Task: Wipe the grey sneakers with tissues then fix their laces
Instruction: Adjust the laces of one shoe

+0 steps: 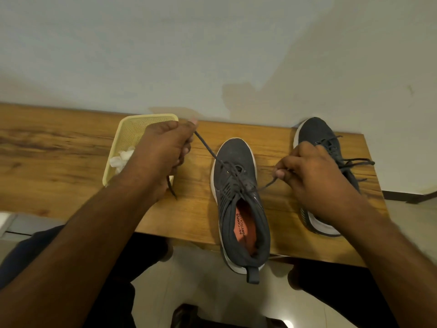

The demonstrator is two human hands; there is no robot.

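Gripping lace ends [205, 146], left hand [163, 147], right hand [314, 176]

Two grey sneakers: one [238, 204] at centre, one [319, 138] at right, partly behind a hand. Two hands: the left [163, 150] at centre left, the right [314, 176] at centre right. One yellow basket [132, 129] at left, with one clump of white tissues [120, 159] in it. One wooden table [59, 147] across the middle.
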